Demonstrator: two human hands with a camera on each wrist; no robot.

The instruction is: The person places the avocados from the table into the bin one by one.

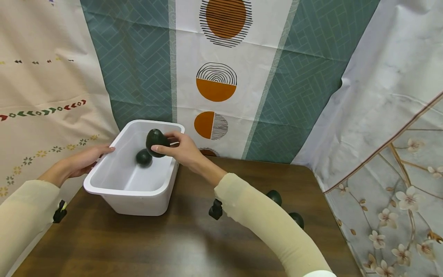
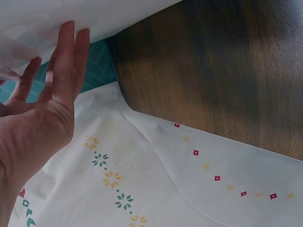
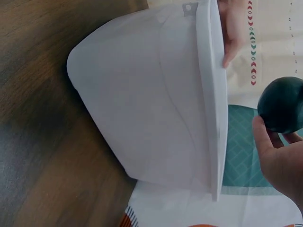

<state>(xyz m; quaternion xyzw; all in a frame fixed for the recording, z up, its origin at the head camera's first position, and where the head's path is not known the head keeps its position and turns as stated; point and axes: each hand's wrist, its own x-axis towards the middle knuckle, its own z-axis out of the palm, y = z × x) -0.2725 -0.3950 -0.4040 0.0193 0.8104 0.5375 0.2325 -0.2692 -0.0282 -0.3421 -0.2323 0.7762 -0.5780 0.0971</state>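
Note:
A white plastic bin stands on the table with one dark green avocado lying inside it. My right hand grips a second avocado between thumb and fingers, above the bin's opening near its right rim. In the right wrist view that same avocado sits at the fingertips, past the rim. At the bin's left side, my left hand holds the rim. Its fingers lie rather straight against the outer wall in the left wrist view.
Two more avocados, one behind the right forearm and one nearer, lie on the brown wooden table, partly hidden by the sleeve. Patterned curtains hang close behind the bin and along both sides of the table.

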